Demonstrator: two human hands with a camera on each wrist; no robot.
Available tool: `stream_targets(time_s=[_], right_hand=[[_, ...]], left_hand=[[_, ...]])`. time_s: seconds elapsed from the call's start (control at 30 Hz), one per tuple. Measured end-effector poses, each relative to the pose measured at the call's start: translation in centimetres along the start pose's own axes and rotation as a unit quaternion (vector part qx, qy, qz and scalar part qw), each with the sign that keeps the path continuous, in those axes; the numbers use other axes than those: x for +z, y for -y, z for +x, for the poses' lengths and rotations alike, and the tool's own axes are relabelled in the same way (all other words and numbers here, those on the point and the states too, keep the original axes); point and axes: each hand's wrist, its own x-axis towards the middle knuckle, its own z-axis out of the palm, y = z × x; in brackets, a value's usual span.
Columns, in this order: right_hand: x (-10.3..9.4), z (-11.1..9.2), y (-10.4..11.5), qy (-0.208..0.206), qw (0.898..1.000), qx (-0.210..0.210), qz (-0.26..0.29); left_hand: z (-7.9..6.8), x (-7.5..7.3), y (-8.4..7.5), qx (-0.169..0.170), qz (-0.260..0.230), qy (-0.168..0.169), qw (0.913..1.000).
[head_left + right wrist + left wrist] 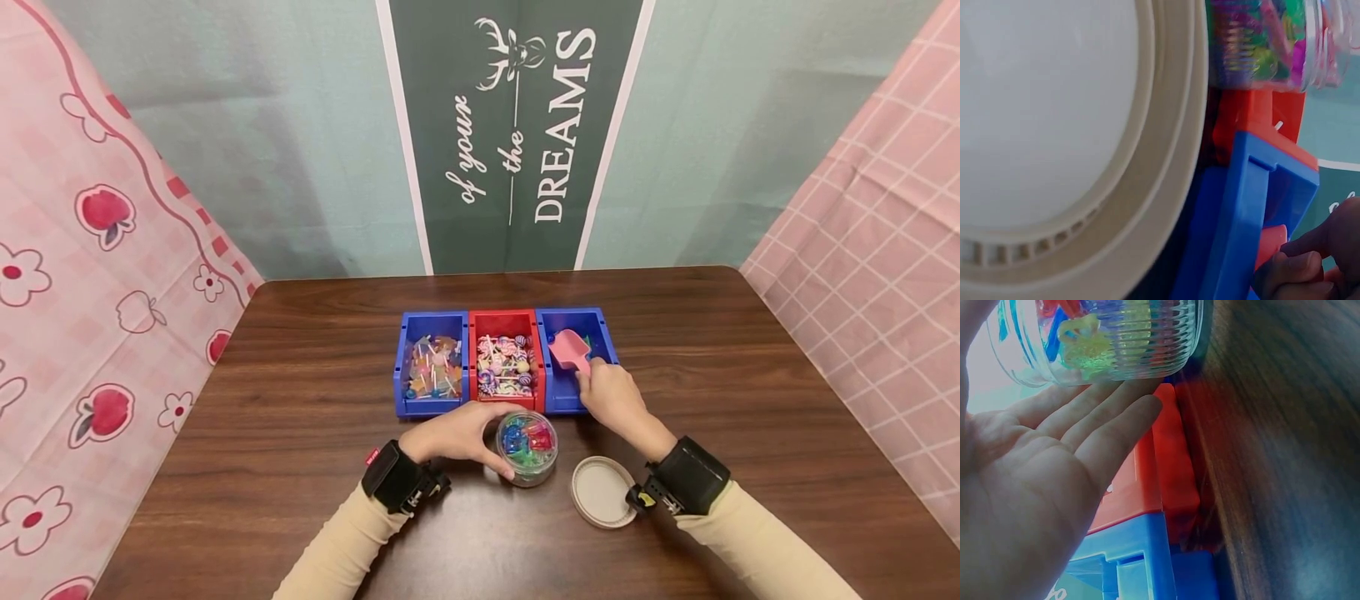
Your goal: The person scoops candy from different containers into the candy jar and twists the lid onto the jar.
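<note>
My left hand holds a clear ribbed jar from its left side, the thumb on the near side and the fingers at the far side. Translucent blue, red, green and yellow pieces fill the jar. With my right hand I grip the handle of a pink scoop. Its bowl lies inside the right blue bin, over a few blue and green pieces. In the right wrist view the bin's wall hides much of the scoop.
Left of that bin stand a red bin of lollipop-like pieces and another blue bin of small pieces on sticks. A round whitish lid lies right of the jar, close to my right wrist. Everything stands on a dark wooden table.
</note>
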Motion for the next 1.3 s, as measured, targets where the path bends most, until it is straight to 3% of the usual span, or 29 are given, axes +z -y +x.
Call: stream_targets(time_s=[0.2,0.67,1.1,1.3], right_hand=[[0.1,0.2,-0.1,0.01,1.0,0.005,0.014],[0.2,-0.3,-0.5,-0.018,0.999,0.003,0.038],[-0.9,-2.1,-1.1,-0.068,0.996,-0.033,0.052],[-2.0,-3.4,-1.2,-0.075,0.995,-0.042,0.051]], left_hand=[[-0.1,0.0,0.0,-0.007,0.005,-0.003,1.0],[-0.1,0.1,0.0,-0.005,0.001,-0.004,1.0],[-0.1,0.1,-0.1,0.01,-0.005,-0.004,0.9999],[-0.1,0.1,0.0,0.0,-0.005,-0.005,1.0]])
